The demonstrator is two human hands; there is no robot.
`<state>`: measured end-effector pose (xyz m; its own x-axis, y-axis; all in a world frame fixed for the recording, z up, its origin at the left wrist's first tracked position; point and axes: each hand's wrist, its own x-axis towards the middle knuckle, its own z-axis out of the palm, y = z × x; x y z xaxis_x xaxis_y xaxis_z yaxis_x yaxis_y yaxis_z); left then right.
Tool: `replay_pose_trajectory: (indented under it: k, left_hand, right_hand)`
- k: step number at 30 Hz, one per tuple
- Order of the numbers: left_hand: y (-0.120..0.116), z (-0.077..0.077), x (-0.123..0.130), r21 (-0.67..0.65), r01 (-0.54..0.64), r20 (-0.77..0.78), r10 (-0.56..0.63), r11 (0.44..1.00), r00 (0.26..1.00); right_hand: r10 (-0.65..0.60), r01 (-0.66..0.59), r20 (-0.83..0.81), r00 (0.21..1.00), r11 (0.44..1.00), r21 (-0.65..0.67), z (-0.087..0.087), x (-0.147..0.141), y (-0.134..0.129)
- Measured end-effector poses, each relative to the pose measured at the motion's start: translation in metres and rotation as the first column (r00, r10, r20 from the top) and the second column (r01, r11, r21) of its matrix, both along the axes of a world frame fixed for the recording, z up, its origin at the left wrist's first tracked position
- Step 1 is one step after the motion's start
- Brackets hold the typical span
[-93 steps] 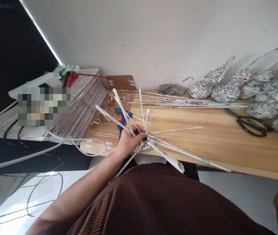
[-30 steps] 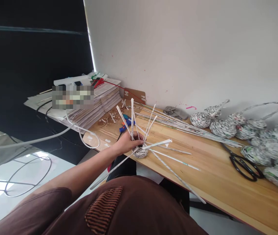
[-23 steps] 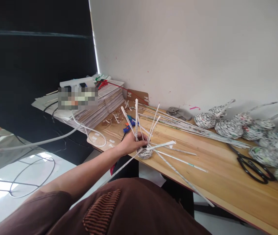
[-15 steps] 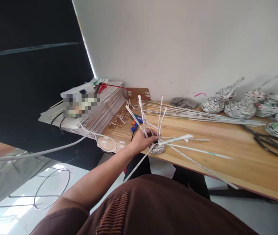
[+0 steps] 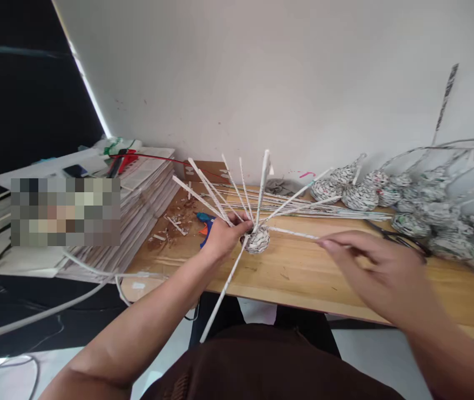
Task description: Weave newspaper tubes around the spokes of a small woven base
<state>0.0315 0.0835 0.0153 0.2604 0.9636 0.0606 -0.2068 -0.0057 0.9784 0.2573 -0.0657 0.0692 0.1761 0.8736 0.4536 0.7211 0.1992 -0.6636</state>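
Left to right. White cable (image 5: 115,275) runs past the front of the paper stack (image 5: 149,203); it could snag if the left forearm swings out. Blue tool (image 5: 205,217) sits just beyond the left hand (image 5: 222,235), partly hidden; a stray knuckle could knock it.

Woven paper piece (image 5: 258,243) is over the front part of the wooden table (image 5: 295,280), spokes (image 5: 263,186) fanned up and out. Can't tell if its base touches wood. Loose strand (image 5: 222,294) slants down past the table edge toward the lap; could catch on clothing if the person leans in.

Main risk, my read: too hard a pull on the right-hand strand (image 5: 293,231) could tear the paper or drag the piece round if the left grip is weak. Spokes crowd together, so one could get bent by accident. Scissors (image 5: 405,240) are just behind the right hand (image 5: 387,272); a wide sweep could bump them.

Pose: left forearm angles up from bottom left, thumb and fingers pinching the piece's rim among the spoke bases. Right arm enters from bottom right, hand blurred, palm down-ish, fingertips pinching the strand's outer end. Strand looks near straight, roughly level.
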Motion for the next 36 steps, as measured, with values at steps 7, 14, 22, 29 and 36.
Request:
replay_pose_trajectory:
  k: [7,14,22,29,36]
  left_hand:
    - [0.038,0.003,0.007,0.091,0.014,-0.063,-0.008,0.996,0.998]
    - [0.046,-0.013,0.0,-0.067,0.007,-0.017,-0.008,0.998,1.0]
    - [0.04,-0.019,-0.002,-0.088,-0.023,-0.052,0.018,0.996,0.998]
    - [0.025,-0.02,0.021,0.047,-0.014,-0.122,0.019,0.999,0.992]
    - [0.007,-0.008,0.071,0.176,-0.034,-0.187,0.067,0.984,0.98]
  right_hand:
    - [0.139,-0.168,0.318,0.938,0.984,0.066,-0.037,-0.067,0.073]
    - [0.237,-0.294,0.435,0.869,0.953,0.067,-0.062,-0.102,0.093]
    - [0.264,-0.26,-0.073,0.962,0.964,0.054,-0.06,-0.103,0.086]
    - [0.253,-0.262,-0.211,0.944,0.965,-0.017,-0.068,-0.048,0.075]
    - [0.095,-0.185,-0.513,0.853,0.975,-0.127,-0.07,-0.007,0.091]
